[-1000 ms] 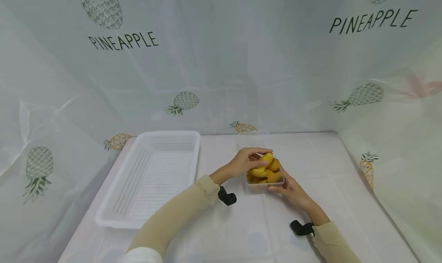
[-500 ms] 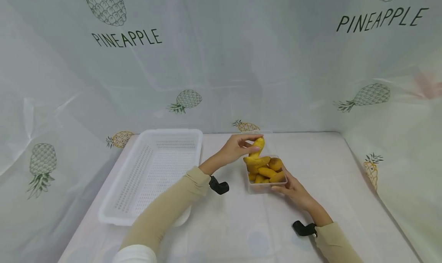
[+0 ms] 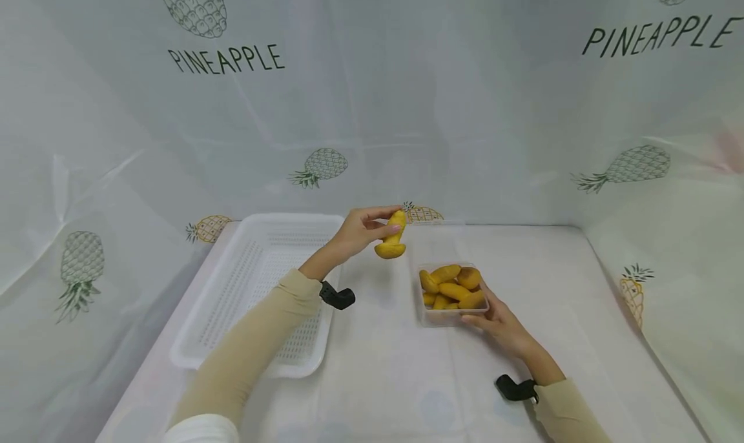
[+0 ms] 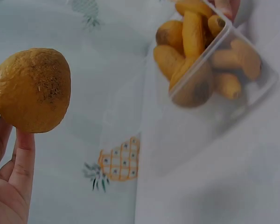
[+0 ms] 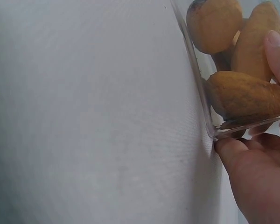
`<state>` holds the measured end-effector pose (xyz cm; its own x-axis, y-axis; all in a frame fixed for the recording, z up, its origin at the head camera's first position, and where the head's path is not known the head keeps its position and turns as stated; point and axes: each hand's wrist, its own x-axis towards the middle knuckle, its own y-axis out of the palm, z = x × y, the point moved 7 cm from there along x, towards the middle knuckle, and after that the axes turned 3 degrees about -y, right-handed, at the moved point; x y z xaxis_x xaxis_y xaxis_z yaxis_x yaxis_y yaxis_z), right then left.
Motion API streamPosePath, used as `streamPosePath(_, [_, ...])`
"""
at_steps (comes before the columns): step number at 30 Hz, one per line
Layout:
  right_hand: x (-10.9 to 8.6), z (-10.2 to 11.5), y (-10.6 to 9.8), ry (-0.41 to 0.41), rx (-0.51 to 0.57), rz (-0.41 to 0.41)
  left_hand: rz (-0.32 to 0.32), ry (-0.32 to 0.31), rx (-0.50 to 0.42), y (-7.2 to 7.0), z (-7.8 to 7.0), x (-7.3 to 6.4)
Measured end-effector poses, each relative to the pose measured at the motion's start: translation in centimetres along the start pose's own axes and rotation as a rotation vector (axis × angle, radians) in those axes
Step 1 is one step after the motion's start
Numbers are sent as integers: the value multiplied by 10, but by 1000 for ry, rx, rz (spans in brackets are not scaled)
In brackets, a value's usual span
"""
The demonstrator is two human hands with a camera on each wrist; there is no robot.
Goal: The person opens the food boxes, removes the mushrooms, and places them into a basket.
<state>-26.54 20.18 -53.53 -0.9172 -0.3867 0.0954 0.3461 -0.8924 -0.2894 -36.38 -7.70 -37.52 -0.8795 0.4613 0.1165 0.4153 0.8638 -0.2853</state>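
Observation:
My left hand (image 3: 359,231) pinches the stem of a yellow mushroom (image 3: 391,250), held cap down in the air between the basket and the clear plastic box (image 3: 453,319). Its rounded cap (image 4: 32,91), with a dark speckled patch, fills the left side of the left wrist view. My right hand (image 3: 504,330) grips the box at its near right corner, thumb at the front and fingers along the right side. Inside the box lie several more yellow mushrooms (image 3: 453,291), piled close to the rim; one of them (image 5: 245,95) presses near the corner in the right wrist view.
A white perforated plastic basket (image 3: 180,346) stands on the left of the table, partly hidden by my left arm. Behind the box lies a faint transparent lid-like piece (image 3: 442,223). Pineapple-printed sheeting (image 3: 372,107) hangs around the back and sides of the white-covered table (image 3: 389,378).
My left hand has lifted the mushroom from above the box and carried it left and toward the back. My right hand keeps its grip on the box, which stays in place.

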Motion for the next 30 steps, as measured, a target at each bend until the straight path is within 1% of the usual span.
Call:
streamPosePath(5, [0,-1,-2,-4,-2,-2,-59,-45,-10,-31,5,-9])
streamPosePath(8, [0,-2,-2,6,4,-8,-97,-85,-12,-50,11,-16])
streamPosePath(10, [-1,-2,-2,9,7,-8,-122,-123,-14,-62,16,-22])
streamPosePath(14, [0,-2,-1,8,26,-3,-151,-182,-19,-83,26,-35])
streamPosePath(18, [-1,-2,0,9,26,-4,-166,-214,11,-100,37,-48])
streamPosePath(22, [0,-2,0,13,14,-8,-184,-260,38,-117,53,-61])
streamPosePath(26, [-1,-2,-1,26,4,-19,-209,-328,-13,-130,75,-72])
streamPosePath(29, [-1,-3,-1,28,0,-21,-235,-365,-34,-137,90,-79])
streamPosePath(30, [-1,-4,-1,27,0,-21,-241,-376,-26,-140,94,-82])
